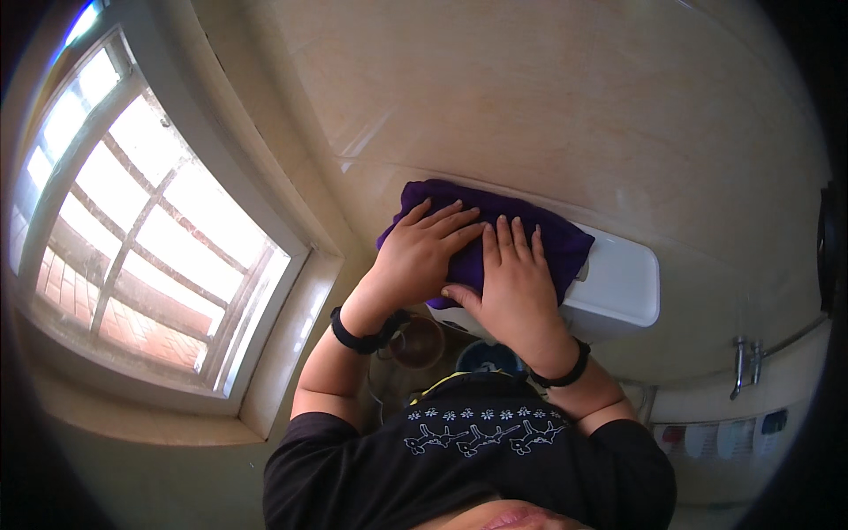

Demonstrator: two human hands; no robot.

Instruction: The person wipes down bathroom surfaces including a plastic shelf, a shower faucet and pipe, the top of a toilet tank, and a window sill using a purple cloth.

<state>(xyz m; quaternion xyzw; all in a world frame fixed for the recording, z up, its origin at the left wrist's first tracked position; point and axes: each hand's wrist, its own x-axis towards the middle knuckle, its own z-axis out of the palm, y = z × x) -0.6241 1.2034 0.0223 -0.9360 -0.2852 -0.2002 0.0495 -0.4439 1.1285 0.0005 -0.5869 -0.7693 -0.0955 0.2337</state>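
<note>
A purple cloth point(466, 268) is spread over the top of a white tank point(626, 268), which looks like a toilet cistern, against the tiled wall. My left hand point(417, 255) lies flat on the cloth's left part, fingers spread. Beside it, my right hand point(520, 291) rests palm down on the cloth, its thumb out towards my left wrist. The fingertips of both hands nearly meet. The tank's right end is uncovered, and a small metallic part point(583, 270) peeks out at the cloth's edge. What lies beneath the cloth is hidden.
A barred window point(159, 218) with a ledge point(291, 338) is to my left. Below the tank stand a reddish-brown bucket point(417, 341) and a blue container point(489, 358). On the right are a wall tap point(739, 368) and a rack point(722, 430) with several items.
</note>
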